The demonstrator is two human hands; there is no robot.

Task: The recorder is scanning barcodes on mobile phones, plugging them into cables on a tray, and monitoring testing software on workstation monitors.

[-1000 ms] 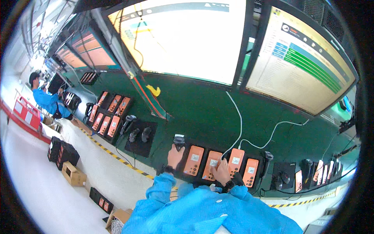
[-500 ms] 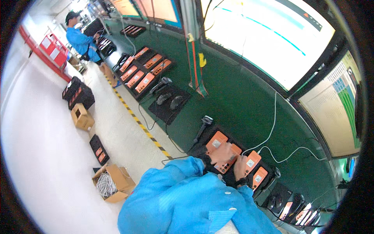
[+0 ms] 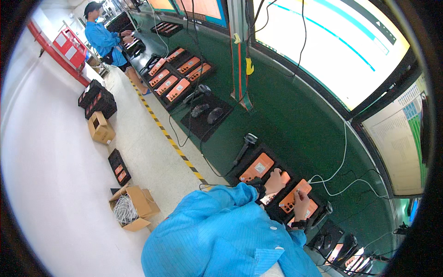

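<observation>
Several orange phones lie in a black tray (image 3: 236,175) on the green bench. My left hand (image 3: 274,182) is closed over an orange phone (image 3: 285,177) in the middle of the tray; its fingertips grip the upper edge and cover part of it. Just right of it, my right hand (image 3: 302,205) is closed at the side of another orange phone (image 3: 289,199), thumb and fingers pinched near its upper part. What lies between those fingertips is too small to make out. A labelled orange phone (image 3: 257,167) sits at the tray's left end. The end of a white cable (image 3: 318,177) is near my right hand's phone.
Handheld scanners flank the tray, one at its left (image 3: 245,147) and one at its right (image 3: 325,211). Farther left are a black mat (image 3: 203,127) and another phone tray (image 3: 188,69). Monitors (image 3: 332,51) line the back. A person (image 3: 102,39) in blue works at the far left.
Both hands have shifted slightly and come into sharper view. My left hand has moved to its phone's upper edge; my right hand now pinches at its phone. The whole view has shifted a little.
</observation>
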